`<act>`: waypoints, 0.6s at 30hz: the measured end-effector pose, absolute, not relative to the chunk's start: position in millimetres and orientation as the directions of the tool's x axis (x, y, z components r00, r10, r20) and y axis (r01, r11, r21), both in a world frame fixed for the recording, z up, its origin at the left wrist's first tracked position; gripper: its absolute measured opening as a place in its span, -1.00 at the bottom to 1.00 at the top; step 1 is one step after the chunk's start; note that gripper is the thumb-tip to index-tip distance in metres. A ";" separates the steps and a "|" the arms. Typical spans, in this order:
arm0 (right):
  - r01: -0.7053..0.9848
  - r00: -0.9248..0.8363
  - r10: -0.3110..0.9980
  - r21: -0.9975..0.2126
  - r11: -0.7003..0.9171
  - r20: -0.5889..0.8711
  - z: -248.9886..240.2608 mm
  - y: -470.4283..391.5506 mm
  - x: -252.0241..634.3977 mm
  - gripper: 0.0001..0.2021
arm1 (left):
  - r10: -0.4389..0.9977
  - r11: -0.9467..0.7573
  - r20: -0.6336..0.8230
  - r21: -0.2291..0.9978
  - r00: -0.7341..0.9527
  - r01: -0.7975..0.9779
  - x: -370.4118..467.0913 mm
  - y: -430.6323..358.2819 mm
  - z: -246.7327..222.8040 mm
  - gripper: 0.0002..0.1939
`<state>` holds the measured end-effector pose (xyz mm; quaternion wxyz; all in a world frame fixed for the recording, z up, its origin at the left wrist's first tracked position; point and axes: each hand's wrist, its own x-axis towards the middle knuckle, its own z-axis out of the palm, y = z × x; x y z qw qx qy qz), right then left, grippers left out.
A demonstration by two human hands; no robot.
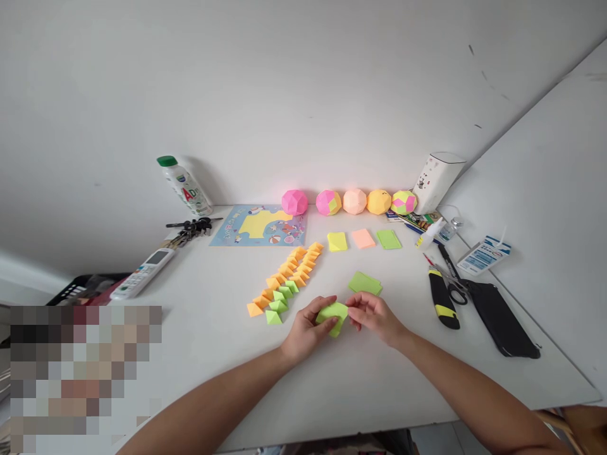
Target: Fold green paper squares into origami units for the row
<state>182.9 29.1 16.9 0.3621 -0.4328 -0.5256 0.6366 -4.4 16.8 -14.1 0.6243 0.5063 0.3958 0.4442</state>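
Observation:
A light green square of paper (336,311) is held above the desk between my two hands. My left hand (308,325) grips its left side, thumb on top and fingers behind. With thumb and fingertips, my right hand (374,316) pinches the paper's right corner. Just beyond my right hand lie several loose green paper sheets (364,282). To the left stand rows of small folded paper pieces, orange ones (284,270) and green ones (278,305).
Yellow (337,241), peach (363,238) and green (389,239) paper stacks lie ahead. Several faceted paper balls (355,201) line the wall. Right: a utility knife (443,297), scissors (457,292), a glue bottle (429,235), a black pouch (502,319). Left: a remote (143,273), a bottle (184,186).

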 end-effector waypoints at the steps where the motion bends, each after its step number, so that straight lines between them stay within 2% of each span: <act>1: 0.020 -0.382 0.908 -0.984 -0.179 -0.173 16.0 28.3 182.2 -0.75 | 0.956 0.095 -0.048 0.984 0.288 -0.150 -4.3 16.7 -13.7 -0.59; 5: 0.108 -0.387 0.912 -0.989 -0.101 -0.136 12.8 25.9 180.9 -0.79 | 0.955 0.062 -0.031 0.993 0.296 -0.096 -3.4 16.5 -13.0 -0.59; 11: 0.147 -0.345 0.938 -0.989 0.008 -0.043 14.7 24.7 181.4 -0.76 | 0.935 0.017 0.009 0.997 0.354 -0.071 -2.4 16.3 -15.0 -0.62; 18: 0.102 -0.336 0.941 -0.995 -0.015 -0.049 17.6 25.2 182.6 -0.77 | 0.918 -0.024 0.024 1.000 0.396 -0.006 -3.2 15.7 -10.1 -0.66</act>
